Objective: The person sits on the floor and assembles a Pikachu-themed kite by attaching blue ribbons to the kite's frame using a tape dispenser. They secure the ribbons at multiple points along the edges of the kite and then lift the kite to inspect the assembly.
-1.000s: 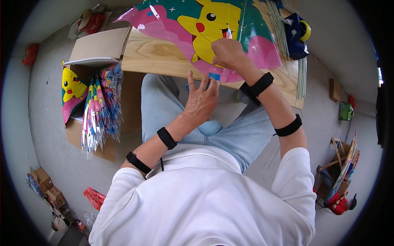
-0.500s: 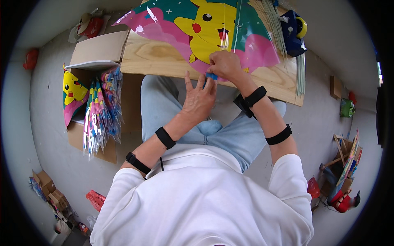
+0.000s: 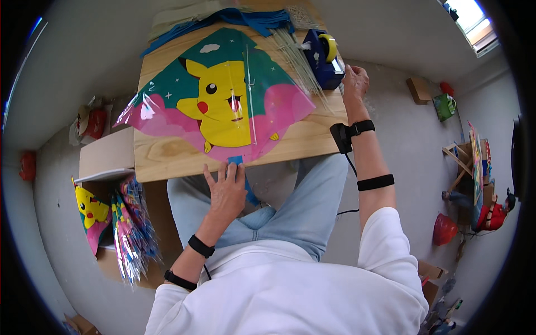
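Note:
A diamond-shaped plastic kite [image 3: 223, 117], with a yellow cartoon figure on green and pink, lies flat on the wooden table. My left hand [image 3: 226, 192] is at its near lower edge with the fingers stretched out. The fingertips press a blue tail strip [image 3: 237, 160], which hangs down past the table edge towards my lap. At the right side of the table stands a dark blue tape dispenser [image 3: 322, 62] with a yellow roll. My right hand [image 3: 356, 84] is closed in a pinch at its front end, apparently on the tape's end, though the tape is hard to see.
Beyond the kite lie blue strips [image 3: 223, 21], and a bundle of thin sticks [image 3: 293, 58] beside the dispenser. Left of the table, an open cardboard box [image 3: 106, 156] holds several packed kites [image 3: 134, 218]. A person in red [image 3: 493, 216] is far right.
My right hand has left the kite's lower edge and moved right to the tape dispenser. My left hand remains at the blue strip. The view has shifted, showing more of the table's far side.

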The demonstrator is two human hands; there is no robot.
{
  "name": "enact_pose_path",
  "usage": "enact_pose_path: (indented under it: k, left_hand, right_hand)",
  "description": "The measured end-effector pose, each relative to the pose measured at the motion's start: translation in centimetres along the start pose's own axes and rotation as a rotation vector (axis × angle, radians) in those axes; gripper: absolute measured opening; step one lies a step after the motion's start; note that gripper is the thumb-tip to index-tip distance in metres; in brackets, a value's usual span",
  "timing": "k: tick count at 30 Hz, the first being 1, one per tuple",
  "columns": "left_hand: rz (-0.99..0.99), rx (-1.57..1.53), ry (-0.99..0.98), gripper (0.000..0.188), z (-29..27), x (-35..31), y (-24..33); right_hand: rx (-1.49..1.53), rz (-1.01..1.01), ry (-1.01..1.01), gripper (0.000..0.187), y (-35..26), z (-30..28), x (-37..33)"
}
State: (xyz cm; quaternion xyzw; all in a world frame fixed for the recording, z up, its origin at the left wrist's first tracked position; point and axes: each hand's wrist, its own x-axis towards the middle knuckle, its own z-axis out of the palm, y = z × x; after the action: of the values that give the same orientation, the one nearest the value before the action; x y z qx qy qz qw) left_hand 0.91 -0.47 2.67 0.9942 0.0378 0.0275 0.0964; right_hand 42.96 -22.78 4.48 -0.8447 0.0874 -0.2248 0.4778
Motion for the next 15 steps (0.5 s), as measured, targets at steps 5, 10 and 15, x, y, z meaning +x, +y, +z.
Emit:
enact_pose_path:
  k: [5,10,15]
  left_hand:
    - [-0.01,0.022,-0.016,0.072,-0.4,-0.1,0.0]
    - [-0.014,0.013,-0.05,0.076,-0.5,0.0,0.1]
    - [-0.014,0.036,-0.04,0.077,-0.2,-0.2,-0.3]
  right_hand:
    - [0.145,0.373,-0.484,0.026,-2.5,-0.4,1.9]
    - [0.188,0.375,-0.586,0.016,-2.7,-1.0,2.4]
    - [0.528,0.453,-0.64,0.011,-1.9,-2.0,1.6]
